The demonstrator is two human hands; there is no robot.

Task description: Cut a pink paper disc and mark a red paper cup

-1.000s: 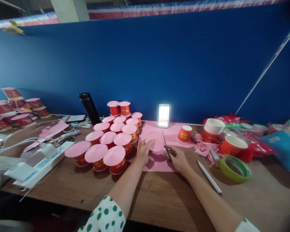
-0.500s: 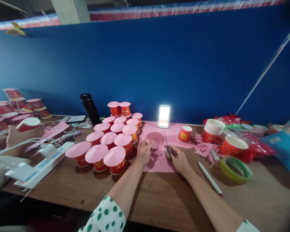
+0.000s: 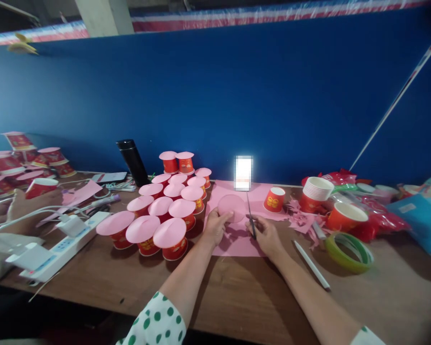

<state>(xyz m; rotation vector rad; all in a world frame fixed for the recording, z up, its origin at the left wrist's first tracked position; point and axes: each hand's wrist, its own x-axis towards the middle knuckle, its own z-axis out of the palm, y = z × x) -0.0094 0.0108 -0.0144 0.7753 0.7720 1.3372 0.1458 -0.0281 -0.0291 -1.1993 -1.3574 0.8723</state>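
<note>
Pinched at its lower left edge, a pink paper disc (image 3: 232, 207) is held up by my left hand (image 3: 216, 226). My right hand (image 3: 267, 232) grips a pair of scissors (image 3: 251, 223), whose thin blades point away from me, just right of the disc. Under both hands lie pink paper sheets (image 3: 233, 248) on the wooden table. An upside-down red paper cup (image 3: 274, 200) stands on the paper, beyond my right hand. To the left, several red cups (image 3: 172, 249) stand upside down in rows, each topped with a pink disc (image 3: 170, 232).
At right are stacked cups (image 3: 318, 189), pink paper scraps (image 3: 305, 220), a tape roll (image 3: 350, 253) and a white pen (image 3: 311, 265). Left are a power strip (image 3: 66, 245), a black bottle (image 3: 132, 163) and another person's hand (image 3: 32, 206) by a cup. A glowing screen (image 3: 243, 173) stands ahead.
The pink disc has tilted and now looks lighter. The scissors have shifted slightly right, away from the disc. The other person's cup has tipped a little.
</note>
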